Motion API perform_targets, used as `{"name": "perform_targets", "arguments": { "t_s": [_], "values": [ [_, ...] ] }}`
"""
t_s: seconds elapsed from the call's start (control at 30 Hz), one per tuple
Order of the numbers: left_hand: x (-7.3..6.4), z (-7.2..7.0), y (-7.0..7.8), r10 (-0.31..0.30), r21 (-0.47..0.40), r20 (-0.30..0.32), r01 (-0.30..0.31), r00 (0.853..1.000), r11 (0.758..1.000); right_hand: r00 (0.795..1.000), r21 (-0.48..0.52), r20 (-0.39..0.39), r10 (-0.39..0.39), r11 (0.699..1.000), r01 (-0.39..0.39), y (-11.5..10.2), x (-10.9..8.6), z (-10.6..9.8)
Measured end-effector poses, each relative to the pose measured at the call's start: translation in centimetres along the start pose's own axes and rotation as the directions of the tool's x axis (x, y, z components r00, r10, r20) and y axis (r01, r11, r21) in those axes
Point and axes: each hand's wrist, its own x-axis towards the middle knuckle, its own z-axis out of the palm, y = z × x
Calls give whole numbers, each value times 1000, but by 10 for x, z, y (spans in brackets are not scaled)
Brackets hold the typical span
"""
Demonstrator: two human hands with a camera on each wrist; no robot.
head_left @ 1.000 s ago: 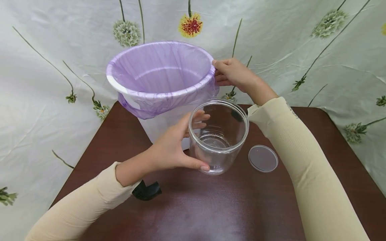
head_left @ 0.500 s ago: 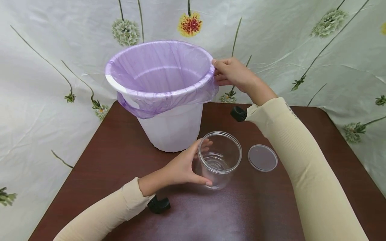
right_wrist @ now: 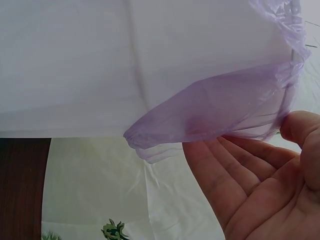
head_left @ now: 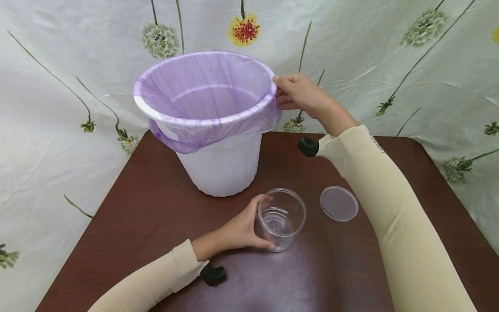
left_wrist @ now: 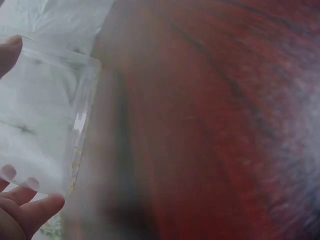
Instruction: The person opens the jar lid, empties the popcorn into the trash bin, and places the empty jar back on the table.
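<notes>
My left hand (head_left: 243, 227) grips a clear plastic jar (head_left: 281, 240) from its left side, thumb in front and fingers round the back. The jar is open at the top and looks empty. In the left wrist view the jar (left_wrist: 45, 110) sits between thumb and fingertips. Whether its base touches the table I cannot tell. My right hand (head_left: 302, 96) holds the right rim of a white trash can (head_left: 220, 167), thumb on the rim and fingers under the folded edge. A purple bag (head_left: 202, 84) lines the can; in the right wrist view the fingers reach behind the bag's overhang (right_wrist: 225, 105).
A round clear lid (head_left: 339, 203) lies flat on the dark brown table (head_left: 156, 208), right of the jar. Behind the table hangs a pale cloth (head_left: 351, 47) printed with flowers. Black wrist-camera mounts (head_left: 213, 274) stick out from both cuffs.
My left hand has lowered the jar from in front of the can toward the table, moving it down and away from the can. The right hand stays on the rim.
</notes>
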Motion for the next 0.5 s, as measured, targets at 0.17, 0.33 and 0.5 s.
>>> {"name": "perform_targets", "arguments": {
  "t_s": [0.17,0.33,0.5],
  "values": [
    [0,10,-30,-11,54,-29,13,1000,998,1000,-9,-2,0,1000,0,-1,0,0],
    [3,16,-49,23,103,-63,-17,998,994,1000,-20,-14,-4,1000,3,-1,-1,1],
    [3,15,-47,-3,182,-52,13,999,983,999,-49,-31,-20,999,19,2,-4,2]
  ]
}}
